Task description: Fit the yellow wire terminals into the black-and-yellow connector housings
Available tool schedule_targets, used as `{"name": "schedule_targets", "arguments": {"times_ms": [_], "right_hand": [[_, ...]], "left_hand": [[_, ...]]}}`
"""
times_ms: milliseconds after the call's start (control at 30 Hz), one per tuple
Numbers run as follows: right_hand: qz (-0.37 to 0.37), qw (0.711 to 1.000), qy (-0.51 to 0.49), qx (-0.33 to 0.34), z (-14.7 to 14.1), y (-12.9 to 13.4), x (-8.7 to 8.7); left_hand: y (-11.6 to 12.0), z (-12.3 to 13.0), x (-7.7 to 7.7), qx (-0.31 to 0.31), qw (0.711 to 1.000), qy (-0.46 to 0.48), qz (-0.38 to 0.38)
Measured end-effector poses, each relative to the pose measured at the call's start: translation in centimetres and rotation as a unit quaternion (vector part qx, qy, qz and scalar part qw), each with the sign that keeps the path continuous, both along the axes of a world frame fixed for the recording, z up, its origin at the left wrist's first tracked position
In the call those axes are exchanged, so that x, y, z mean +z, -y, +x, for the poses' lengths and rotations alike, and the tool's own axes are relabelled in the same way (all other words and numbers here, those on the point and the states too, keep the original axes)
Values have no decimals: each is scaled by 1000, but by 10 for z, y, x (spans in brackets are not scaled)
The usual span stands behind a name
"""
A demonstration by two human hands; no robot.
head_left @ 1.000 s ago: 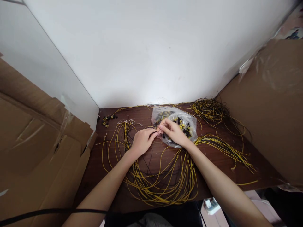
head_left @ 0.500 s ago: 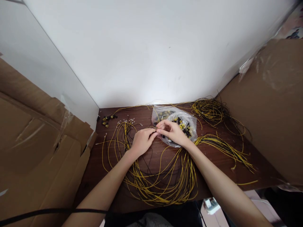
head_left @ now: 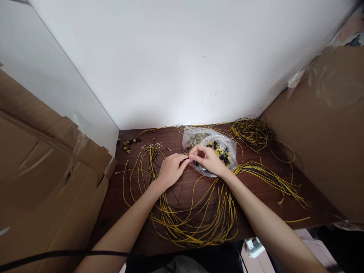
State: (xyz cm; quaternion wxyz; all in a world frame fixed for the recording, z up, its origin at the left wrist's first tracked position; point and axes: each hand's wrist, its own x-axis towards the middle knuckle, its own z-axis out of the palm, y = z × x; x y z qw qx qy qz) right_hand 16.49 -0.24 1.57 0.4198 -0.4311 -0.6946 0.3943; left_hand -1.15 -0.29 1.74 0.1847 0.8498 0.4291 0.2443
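Note:
My left hand (head_left: pixel 171 168) and my right hand (head_left: pixel 207 159) meet fingertip to fingertip above the table. Both are closed in a pinch on thin wire; its end and any small part between the fingertips are hidden. Just behind and under my right hand lies a clear plastic bag (head_left: pixel 232 146) of black and yellow small parts. A large looped bundle of yellow and black wires (head_left: pixel 196 237) lies below my hands, its tipped ends up at the left and its other ends spread out at the right.
Several black and yellow parts (head_left: pixel 126 146) lie at the back left of the brown table (head_left: pixel 113 197). A tangled wire coil (head_left: pixel 250 132) sits at the back right. Cardboard stands on the left (head_left: pixel 57 182) and right (head_left: pixel 321 125), with a white wall (head_left: pixel 176 68) behind.
My fingertips have shifted very slightly to the right, still pinched together. The thin wire above them has moved a little.

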Motion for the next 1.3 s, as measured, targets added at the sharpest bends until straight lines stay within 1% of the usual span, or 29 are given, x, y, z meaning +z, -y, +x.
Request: {"name": "schedule_targets", "arguments": {"times_ms": [100, 167, 333, 400, 533, 633, 800, 867, 933, 1000, 1067, 1100, 1167, 1300], "right_hand": [[-2, 999, -34, -10, -2, 1, 1], [-17, 997, -71, -10, -4, 2, 1], [-54, 986, -158, -8, -6, 1, 1], [-58, 986, -158, -11, -5, 1, 2], [-43, 992, -118, -18, -5, 3, 5], [-39, 992, -116, -22, -5, 4, 8], [-43, 992, -120, 7, -8, 6, 8], [-41, 992, -118, 7, -9, 6, 7], [-30, 993, -110, -10, -9, 6, 7], [-16, 994, -105, -24, -9, 6, 8], [-3, 994, -107, -24, -8, 7, 10], [2, 994, -105, -19, -8, 7, 10], [12, 996, -89, -11, -9, 9, 11], [28, 998, -56, -8, -13, 11, 9]], "left_hand": [[-1, 1, 1, -14, 999, 22, 30], [-1, 1, 1, -19, 998, 46, 50], [-2, 1, 1, 4, 994, 86, 65], [-3, 1, 0, 8, 993, 95, 62], [-4, 1, -1, -2, 992, 107, 60], [-5, 0, -3, -4, 991, 122, 59], [-5, -1, -5, 1, 987, 157, 37], [-5, -1, -5, 12, 983, 183, 32], [-4, 0, -2, 11, 977, 208, 45], [-4, 0, 1, 15, 971, 226, 79], [-4, 0, 4, 30, 964, 240, 110], [-4, 0, 5, 38, 961, 251, 114], [-5, 0, 6, 39, 956, 278, 91], [-5, 0, 1, 12, 944, 329, -5]]}}
